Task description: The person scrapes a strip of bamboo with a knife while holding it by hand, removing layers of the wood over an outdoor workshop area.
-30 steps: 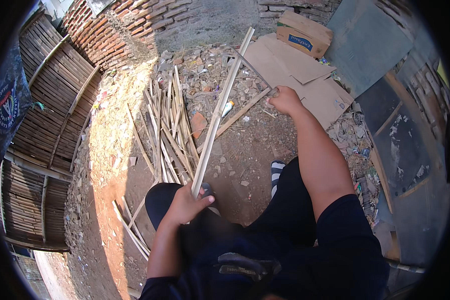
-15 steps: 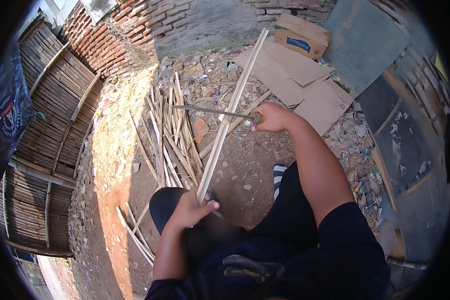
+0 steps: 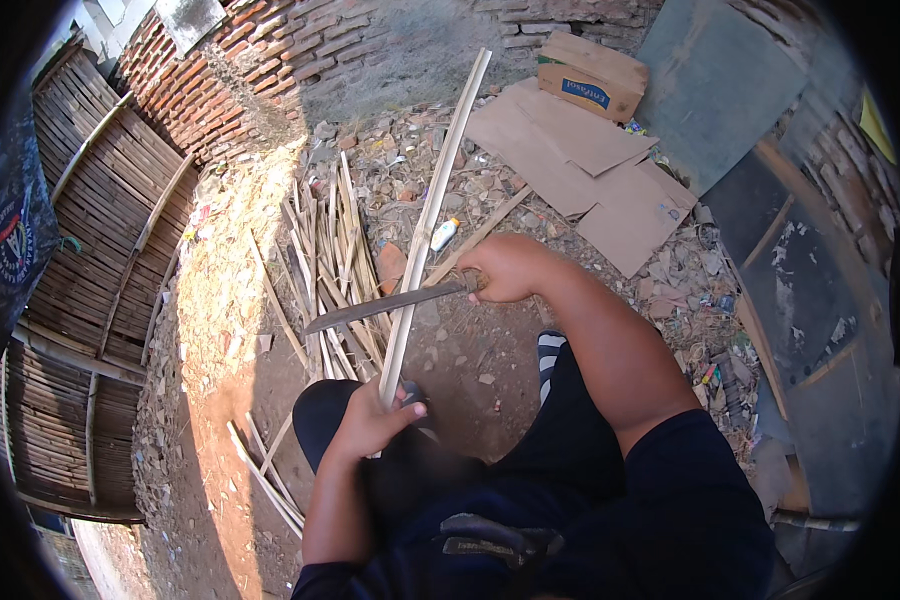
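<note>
My left hand (image 3: 370,422) is closed round the near end of a long pale bamboo strip (image 3: 440,180), low by my left knee. The strip slants away from me, its far end toward the brick wall. In my right hand (image 3: 505,268) is the handle of a machete (image 3: 355,312), its long dark blade pointing left. That blade crosses the strip a little beyond my left hand; whether its edge bites into the strip I cannot tell. Behind the blade lies a pile of split bamboo sticks (image 3: 320,225) on the ground.
More sticks (image 3: 260,470) lie left of my knee. A white bottle (image 3: 445,234) rests on the rubble beyond my right hand. Flattened cardboard (image 3: 570,150) and a cardboard box (image 3: 592,78) are at the far right, near leaning boards (image 3: 800,290). A bamboo screen (image 3: 110,220) stands left.
My right hand has drawn the machete nearer and to the left, down along the strip toward my left hand. The strip's far end has swung left, and the white bottle now shows beside it.
</note>
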A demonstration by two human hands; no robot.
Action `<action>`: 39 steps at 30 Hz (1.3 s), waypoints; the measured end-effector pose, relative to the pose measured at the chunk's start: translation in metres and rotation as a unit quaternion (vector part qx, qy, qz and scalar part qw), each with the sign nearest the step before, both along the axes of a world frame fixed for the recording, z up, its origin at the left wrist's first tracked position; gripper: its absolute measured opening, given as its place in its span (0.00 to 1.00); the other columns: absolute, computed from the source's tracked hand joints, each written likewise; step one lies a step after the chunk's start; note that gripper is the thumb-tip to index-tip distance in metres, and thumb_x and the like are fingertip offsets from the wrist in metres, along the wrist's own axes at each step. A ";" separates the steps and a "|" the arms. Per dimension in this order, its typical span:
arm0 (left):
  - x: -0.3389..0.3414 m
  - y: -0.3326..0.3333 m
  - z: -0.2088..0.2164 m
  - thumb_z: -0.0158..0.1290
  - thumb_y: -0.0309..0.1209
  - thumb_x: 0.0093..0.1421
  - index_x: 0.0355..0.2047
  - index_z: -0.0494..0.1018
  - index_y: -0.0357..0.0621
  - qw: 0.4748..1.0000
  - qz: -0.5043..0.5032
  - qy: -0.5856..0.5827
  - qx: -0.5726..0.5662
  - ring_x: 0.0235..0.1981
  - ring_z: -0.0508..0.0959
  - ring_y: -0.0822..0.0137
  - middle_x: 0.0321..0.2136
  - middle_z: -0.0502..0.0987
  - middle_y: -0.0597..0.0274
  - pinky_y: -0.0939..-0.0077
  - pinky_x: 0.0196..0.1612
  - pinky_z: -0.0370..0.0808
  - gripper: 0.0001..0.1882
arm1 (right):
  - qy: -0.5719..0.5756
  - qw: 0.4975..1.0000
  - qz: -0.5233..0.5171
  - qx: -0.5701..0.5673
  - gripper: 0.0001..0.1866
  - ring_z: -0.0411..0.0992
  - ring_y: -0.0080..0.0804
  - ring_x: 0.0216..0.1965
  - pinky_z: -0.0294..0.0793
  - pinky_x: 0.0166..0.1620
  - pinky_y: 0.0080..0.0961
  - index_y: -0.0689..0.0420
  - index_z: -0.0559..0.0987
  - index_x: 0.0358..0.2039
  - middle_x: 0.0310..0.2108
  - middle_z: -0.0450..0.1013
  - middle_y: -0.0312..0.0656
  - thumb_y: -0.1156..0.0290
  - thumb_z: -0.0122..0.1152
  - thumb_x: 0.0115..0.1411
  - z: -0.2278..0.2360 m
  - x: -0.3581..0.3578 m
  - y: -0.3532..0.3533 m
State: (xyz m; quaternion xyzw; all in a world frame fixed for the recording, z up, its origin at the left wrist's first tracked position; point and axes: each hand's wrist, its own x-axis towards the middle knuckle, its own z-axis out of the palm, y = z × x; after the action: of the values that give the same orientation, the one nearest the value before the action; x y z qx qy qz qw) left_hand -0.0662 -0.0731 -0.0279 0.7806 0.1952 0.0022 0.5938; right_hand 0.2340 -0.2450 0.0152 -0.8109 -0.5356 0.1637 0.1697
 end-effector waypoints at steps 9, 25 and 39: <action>-0.002 -0.001 0.012 0.73 0.29 0.51 0.35 0.68 0.47 0.999 -0.024 0.013 -0.029 0.25 0.67 0.82 0.24 0.68 0.77 0.85 0.29 0.64 0.21 | 0.037 0.949 -0.280 0.143 0.29 0.78 0.51 0.48 0.76 0.52 0.41 0.59 0.79 0.55 0.44 0.79 0.57 0.61 0.70 0.54 -0.023 0.069 -0.028; -0.001 -0.002 0.017 0.73 0.27 0.52 0.35 0.68 0.46 0.999 -0.035 0.011 -0.033 0.22 0.66 0.83 0.21 0.67 0.77 0.86 0.26 0.63 0.21 | 0.008 0.938 -0.308 0.157 0.25 0.79 0.50 0.44 0.77 0.48 0.38 0.58 0.81 0.50 0.40 0.80 0.55 0.61 0.73 0.53 -0.034 0.079 -0.032; -0.003 -0.003 0.014 0.73 0.28 0.52 0.34 0.68 0.46 0.998 -0.011 0.004 -0.061 0.24 0.66 0.83 0.22 0.67 0.77 0.86 0.29 0.64 0.20 | 0.008 0.993 -0.115 0.027 0.28 0.78 0.50 0.48 0.77 0.51 0.42 0.56 0.79 0.54 0.44 0.79 0.54 0.59 0.72 0.54 0.001 0.045 -0.016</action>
State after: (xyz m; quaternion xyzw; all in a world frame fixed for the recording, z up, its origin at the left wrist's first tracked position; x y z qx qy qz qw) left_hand -0.0688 -0.0760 -0.0136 0.7450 0.1885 -0.0189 0.6396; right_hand 0.2789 -0.2610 0.0160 -0.8607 -0.4420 0.1349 0.2136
